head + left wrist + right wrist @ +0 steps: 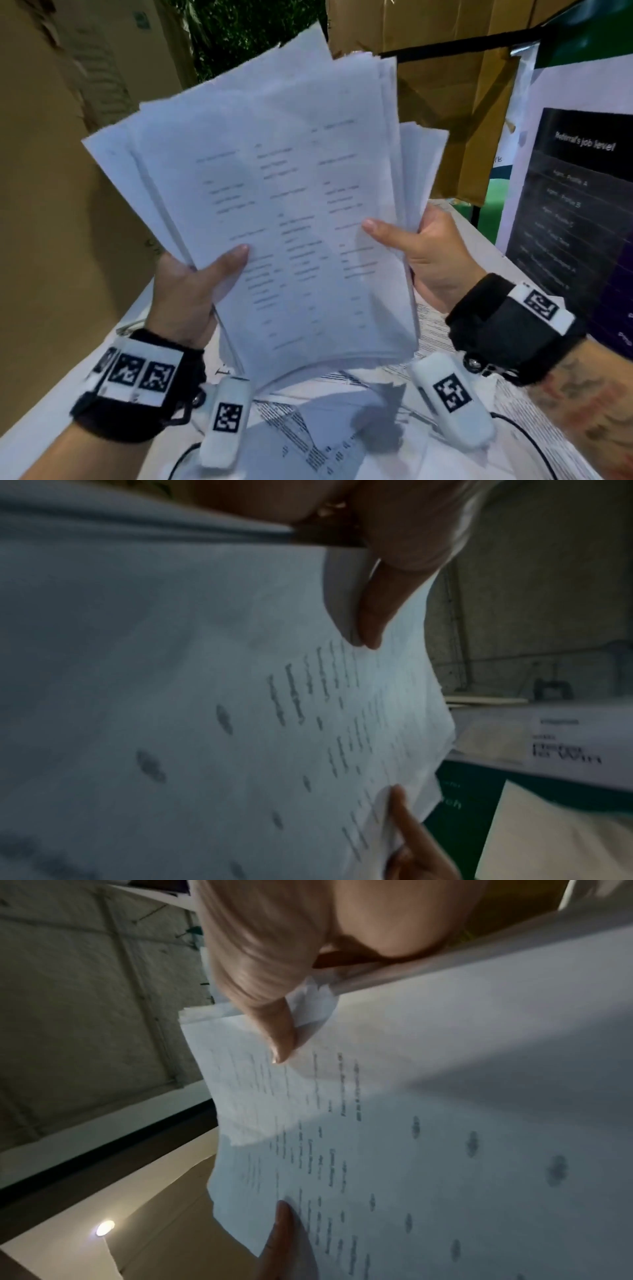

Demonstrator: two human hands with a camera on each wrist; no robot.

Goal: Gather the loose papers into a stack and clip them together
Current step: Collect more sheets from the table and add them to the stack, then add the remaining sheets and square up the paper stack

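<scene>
An uneven bundle of white printed papers (274,192) is held up in the air above the table, its sheets fanned out at the top and sides. My left hand (191,291) grips the bundle's lower left edge, thumb pressed on the front sheet. My right hand (428,253) grips the right edge, thumb on the front. The left wrist view shows the papers (205,696) with my left thumb (373,610) on them. Close up in the right wrist view are the papers (445,1123) and my right thumb (274,1026). No clip is visible.
More printed sheets (308,438) lie on the white table (51,418) below the bundle. Cardboard boxes (61,171) stand at the left and behind. A dark poster board (582,205) stands at the right. Cables run near the table's front edge.
</scene>
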